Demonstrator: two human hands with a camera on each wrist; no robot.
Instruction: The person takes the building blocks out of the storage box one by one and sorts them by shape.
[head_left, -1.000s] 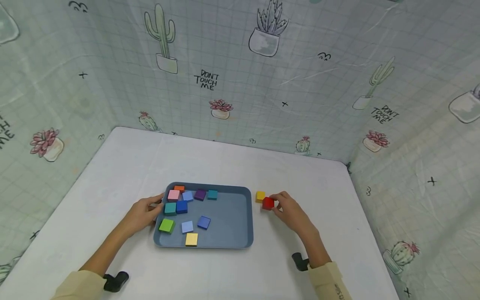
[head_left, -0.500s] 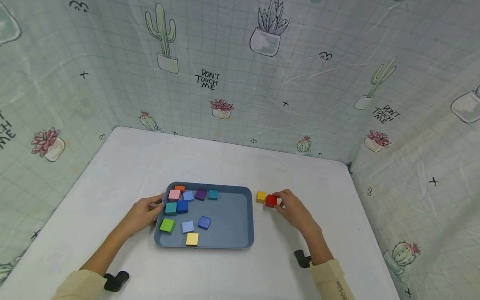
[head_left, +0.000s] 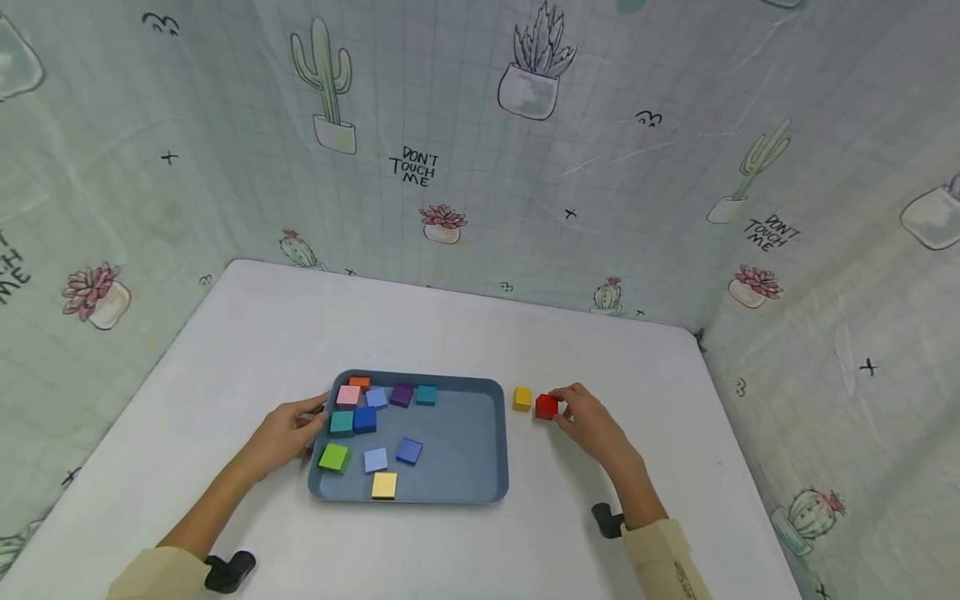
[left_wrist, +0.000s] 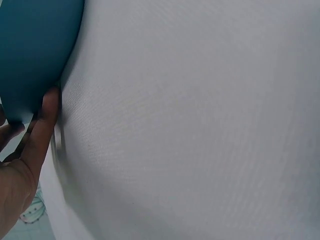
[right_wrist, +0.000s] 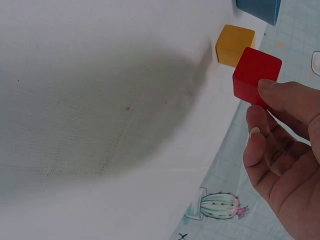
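My right hand [head_left: 589,422] pinches a red cube [head_left: 547,407] between thumb and fingertips, just right of a yellow cube [head_left: 522,398]. In the right wrist view the thumb lies on one face of the red cube [right_wrist: 256,75], and the yellow cube [right_wrist: 235,45] is behind it. My left hand [head_left: 283,435] holds the left side of a blue-grey tray [head_left: 465,437]. Seen from the left wrist, fingers [left_wrist: 47,112] reach under the edge of the tray [left_wrist: 40,50]. Whether the red cube touches the table is hard to tell.
Several cubes lie in the tray, mostly on its left half, among them a green cube [head_left: 334,457], a pink cube [head_left: 348,397] and a pale yellow cube [head_left: 384,485]. A white table [head_left: 435,325] bears everything, with a cactus-print cloth [head_left: 480,167] behind it.
The red cube has moved a little to the right with my right hand, leaving a small gap to the yellow cube. My left hand keeps its place on the tray.
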